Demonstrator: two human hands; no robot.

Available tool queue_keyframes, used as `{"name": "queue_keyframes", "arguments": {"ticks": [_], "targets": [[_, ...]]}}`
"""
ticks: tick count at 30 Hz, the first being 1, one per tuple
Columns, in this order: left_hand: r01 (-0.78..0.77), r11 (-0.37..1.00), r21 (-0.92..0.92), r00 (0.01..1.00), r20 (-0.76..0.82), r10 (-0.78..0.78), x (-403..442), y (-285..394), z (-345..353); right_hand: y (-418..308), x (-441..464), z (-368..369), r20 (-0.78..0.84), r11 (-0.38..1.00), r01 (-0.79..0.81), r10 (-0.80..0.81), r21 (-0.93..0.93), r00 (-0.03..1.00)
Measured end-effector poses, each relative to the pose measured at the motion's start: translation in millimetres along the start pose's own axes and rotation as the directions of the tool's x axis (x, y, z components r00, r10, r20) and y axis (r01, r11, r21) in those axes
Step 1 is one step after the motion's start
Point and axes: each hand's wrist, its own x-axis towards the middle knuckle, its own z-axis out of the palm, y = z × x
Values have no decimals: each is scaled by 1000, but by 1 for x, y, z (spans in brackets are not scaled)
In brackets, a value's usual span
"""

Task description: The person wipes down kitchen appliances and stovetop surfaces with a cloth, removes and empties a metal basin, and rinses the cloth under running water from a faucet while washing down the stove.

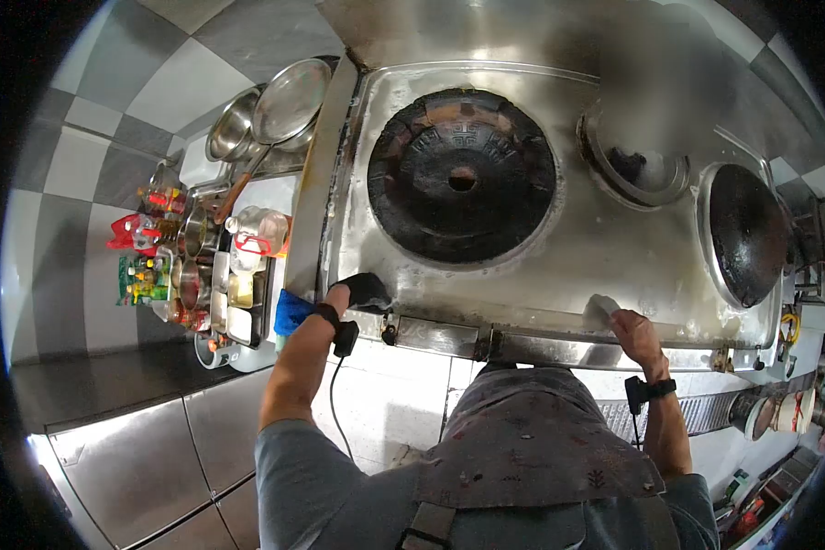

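Observation:
At the front left corner of the steel stove top (577,247), my left hand (338,298) is closed on a dark cloth-like piece (367,291), which lies against the metal. My right hand (640,335) is at the front edge further right, with its fingers curled. A pale grey flat piece (601,309) shows at its fingertips, touching the steel; its exact kind is unclear. Beyond my left hand lies the big black wok burner (463,234). A bright blue cloth (292,313) hangs just left of my left wrist.
A second burner ring (634,194) sits at the back right, partly blurred. A black wok (747,236) rests at the right end. On the left stand a strainer (291,96), a steel bowl (234,128), a plastic jug (261,231) and several bottles (147,275). Wires trail from both wristbands.

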Motion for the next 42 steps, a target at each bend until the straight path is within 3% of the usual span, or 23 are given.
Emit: {"name": "queue_keyframes", "arguments": {"ticks": [4,8,10,12,17,19,21,22,23,24,25,27,28,29,32,33,34,35,37,38,39,41,42], "targets": [[371,926,71,840,-451,-302,34,-54,19,4,-4,-2,18,1000,-15,15,3,1000],[154,984,85,271,-962,41,35,-135,37,12,-11,0,-3,1000,-14,14,-5,1000],[417,905,88,635,-741,-221,16,-135,68,9,-12,-4,9,999,-33,32,22,999],[619,756,214,769,-361,-527,4,-132,90,1,-15,-9,64,995,-96,95,10,993],[291,956,42,711,-678,-187,24,-101,61,13,-19,-4,10,999,-40,40,-8,999],[494,869,3,773,-460,-438,20,-51,-18,13,-17,-7,17,1000,-31,31,5,999],[509,856,-91,568,-711,-414,-21,-4,-50,10,-17,-14,-39,996,-73,75,57,996],[505,862,40,553,-782,-288,-19,-11,-39,12,-16,-14,-37,998,-67,67,3,997],[564,824,52,768,-399,-501,-14,-13,-51,21,-13,-7,-7,998,-25,25,-54,1000],[372,883,287,928,-118,-353,-6,-16,-50,34,-15,-3,20,993,-3,5,-120,1000],[257,945,203,966,-58,-250,-4,-19,-38,25,-19,-5,15,995,-59,60,-77,998],[207,978,32,967,-156,-200,-9,-33,-7,33,-15,9,219,969,-96,147,-227,965],[220,975,17,957,-198,-212,-4,-43,2,58,-25,34,103,988,-9,25,-153,994],[287,957,41,927,-266,-266,2,-57,5,42,-20,26,273,966,-62,132,-249,953],[634,773,7,571,-678,-463,10,-64,-5,2,-28,3,64,993,-96,100,-70,993],[621,784,-5,524,-741,-420,8,-59,-13,20,-32,19,-67,995,98,-98,-6,993],[561,827,-22,575,-709,-408,1,-26,-34,19,-36,15,-72,999,11,-14,-34,997],[346,934,83,734,-644,-215,18,-61,-18,17,-38,13,-78,996,-73,69,-58,995],[243,891,384,829,-558,14,55,-94,12,22,-44,7,-99,995,-92,89,-24,991],[558,776,295,755,-569,-327,29,-25,-12,28,-50,4,-106,995,-98,99,11,989],[665,704,250,694,-555,-459,27,-18,-27,43,-55,0,-122,994,-110,110,1,986],[649,740,174,529,-803,-275,23,-22,-33,68,-62,-7,-238,964,161,-211,-212,948],[644,744,179,534,-802,-269,27,-24,-34,75,-68,-15,-222,988,-146,132,-51,966]]}}
